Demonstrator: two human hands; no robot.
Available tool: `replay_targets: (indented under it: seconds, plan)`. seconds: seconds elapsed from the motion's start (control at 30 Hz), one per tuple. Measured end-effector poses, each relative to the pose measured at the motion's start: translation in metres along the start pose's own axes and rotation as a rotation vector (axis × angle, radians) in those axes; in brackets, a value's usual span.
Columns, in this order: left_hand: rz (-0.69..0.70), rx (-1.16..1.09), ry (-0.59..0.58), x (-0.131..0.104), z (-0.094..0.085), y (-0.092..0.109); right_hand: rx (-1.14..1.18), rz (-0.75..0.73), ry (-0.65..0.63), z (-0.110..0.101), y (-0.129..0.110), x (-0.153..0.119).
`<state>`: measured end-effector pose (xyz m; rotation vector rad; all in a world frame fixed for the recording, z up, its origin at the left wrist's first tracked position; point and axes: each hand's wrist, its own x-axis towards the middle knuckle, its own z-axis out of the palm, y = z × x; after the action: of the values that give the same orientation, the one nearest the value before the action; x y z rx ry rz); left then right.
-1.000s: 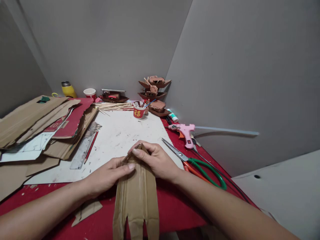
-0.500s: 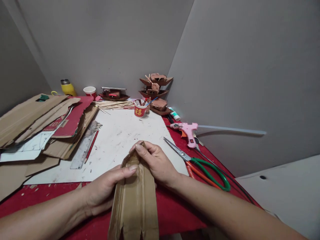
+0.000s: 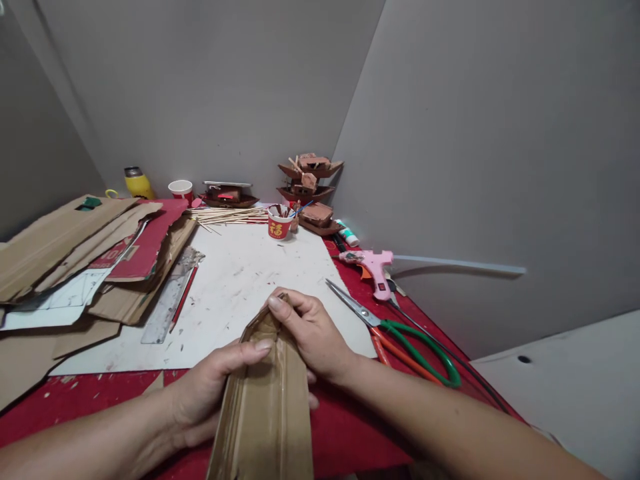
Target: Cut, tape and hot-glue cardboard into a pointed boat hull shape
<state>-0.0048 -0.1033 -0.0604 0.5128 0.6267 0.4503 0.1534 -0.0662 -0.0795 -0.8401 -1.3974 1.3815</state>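
Both hands grip a long, folded piece of brown cardboard, its sides bent up and its far end drawn to a point. My left hand wraps the left side from below, thumb lying on the inner face. With thumb and fingers, my right hand pinches the pointed far end from the right. The near end runs out of the bottom of the view. Some fingers of both hands are hidden behind the cardboard.
A white sheet covers the red table. Scissors and a pink glue gun lie on the right. Left are cardboard pieces, a ruler and a pencil. Model boats, sticks and a paint cup stand behind.
The cardboard's near end has shifted slightly left and its far end slightly lower in view. Both hands keep their hold. The whole scene sits a little lower, as the camera tilted.
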Motion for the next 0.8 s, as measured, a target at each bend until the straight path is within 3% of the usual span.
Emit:
replay_targets:
  seconds: [0.13,0.27,0.5,0.67,0.8]
  plan:
    - [0.005,-0.007,0.010,-0.003,-0.002,0.000,0.008,-0.024,-0.049,-0.003,-0.002,0.001]
    - [-0.002,0.001,0.003,-0.006,-0.003,0.004,0.031,0.046,-0.125,-0.012,-0.006,0.003]
    - [0.309,0.238,0.157,-0.002,-0.006,0.009,-0.260,0.090,-0.085,-0.022,-0.018,0.002]
    - [0.429,0.351,0.259,0.002,-0.015,0.014,-0.123,0.241,-0.229,-0.019,-0.029,-0.002]
    - [0.457,0.431,0.280,0.002,-0.021,0.016,-0.084,0.262,-0.219,-0.014,-0.023,-0.005]
